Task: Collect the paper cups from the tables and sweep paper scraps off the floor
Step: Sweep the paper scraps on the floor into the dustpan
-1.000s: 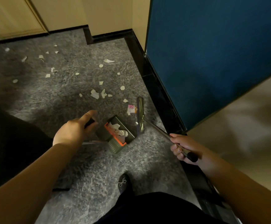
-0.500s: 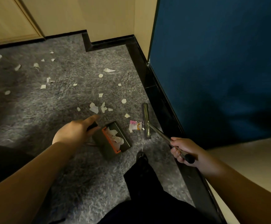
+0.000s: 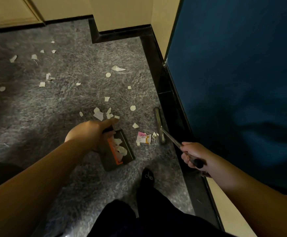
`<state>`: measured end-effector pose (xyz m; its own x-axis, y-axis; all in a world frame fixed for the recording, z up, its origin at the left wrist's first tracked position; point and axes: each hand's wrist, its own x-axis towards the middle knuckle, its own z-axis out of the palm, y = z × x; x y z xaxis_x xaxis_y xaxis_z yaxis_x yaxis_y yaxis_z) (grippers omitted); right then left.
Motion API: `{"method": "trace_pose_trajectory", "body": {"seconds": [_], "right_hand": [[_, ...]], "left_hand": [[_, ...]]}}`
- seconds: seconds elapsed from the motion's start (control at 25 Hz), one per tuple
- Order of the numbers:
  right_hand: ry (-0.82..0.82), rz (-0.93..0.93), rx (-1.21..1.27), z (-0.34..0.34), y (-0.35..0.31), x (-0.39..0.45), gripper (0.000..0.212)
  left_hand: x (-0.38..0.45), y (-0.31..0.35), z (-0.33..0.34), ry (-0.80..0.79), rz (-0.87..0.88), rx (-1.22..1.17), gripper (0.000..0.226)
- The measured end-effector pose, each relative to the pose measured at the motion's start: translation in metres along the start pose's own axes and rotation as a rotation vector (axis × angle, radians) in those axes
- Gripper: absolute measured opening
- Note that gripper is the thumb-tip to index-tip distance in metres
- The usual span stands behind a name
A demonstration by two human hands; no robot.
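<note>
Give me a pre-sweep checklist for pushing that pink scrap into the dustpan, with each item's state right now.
1. Left hand holds the dustpan by its handle: ok.
2. Right hand grips the broom handle: ok.
3. Broom head is on the far side of the pink scrap from the dustpan: ok.
4. Dustpan mouth faces the pink scrap: cannot tell.
5. Dustpan has room; white scraps lie inside: ok.
6. Shoe is out of the sweep path: ok.
</note>
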<state>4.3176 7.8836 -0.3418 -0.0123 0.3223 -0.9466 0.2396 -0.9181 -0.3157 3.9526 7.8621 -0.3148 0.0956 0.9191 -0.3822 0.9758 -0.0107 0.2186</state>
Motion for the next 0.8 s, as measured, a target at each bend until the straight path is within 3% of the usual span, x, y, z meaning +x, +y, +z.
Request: {"method": "trace_pose_trajectory", "body": {"seconds": [0.64, 0.8], "right_hand": [[-0.11, 0.077, -0.34, 0.098, -0.031, 0.038, 0.058], [-0.197, 0.178, -0.345, 0.125, -0.027, 0.031, 0.057]], "left_hand": [[0.018, -0.059, -0.015, 0.038, 0.015, -0.07, 0.051], [0.016, -0.062, -0.014, 0.051, -0.015, -0.071, 0.05]]}}
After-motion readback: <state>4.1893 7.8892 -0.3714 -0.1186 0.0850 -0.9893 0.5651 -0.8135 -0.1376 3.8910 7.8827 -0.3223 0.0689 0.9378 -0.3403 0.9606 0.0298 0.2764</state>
